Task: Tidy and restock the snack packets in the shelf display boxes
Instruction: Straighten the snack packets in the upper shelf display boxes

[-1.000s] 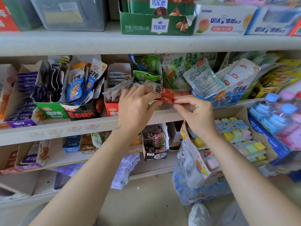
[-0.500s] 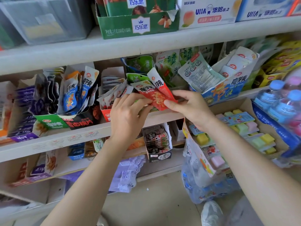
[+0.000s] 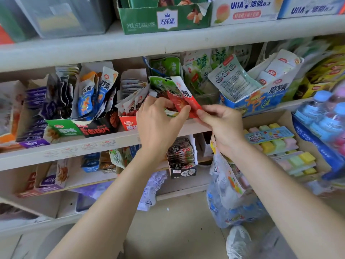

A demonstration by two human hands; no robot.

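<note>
- Red snack packets (image 3: 183, 100), centre frame, pinched between left hand (image 3: 158, 126) and right hand (image 3: 222, 126).
- Square their edges (they fan apart), then probably slide them upright into the red display box (image 3: 128, 123) just left.

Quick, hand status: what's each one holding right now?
Left hand: grips the red packets.
Right hand: fingers pinch the lower end of the same packets.

Glossy plastic film is shown by the red snack packets (image 3: 186, 101), matt cardboard by the display box (image 3: 128, 125) at their nine o'clock, and crinkled clear plastic by the bag (image 3: 224, 202) at five o'clock.
</note>
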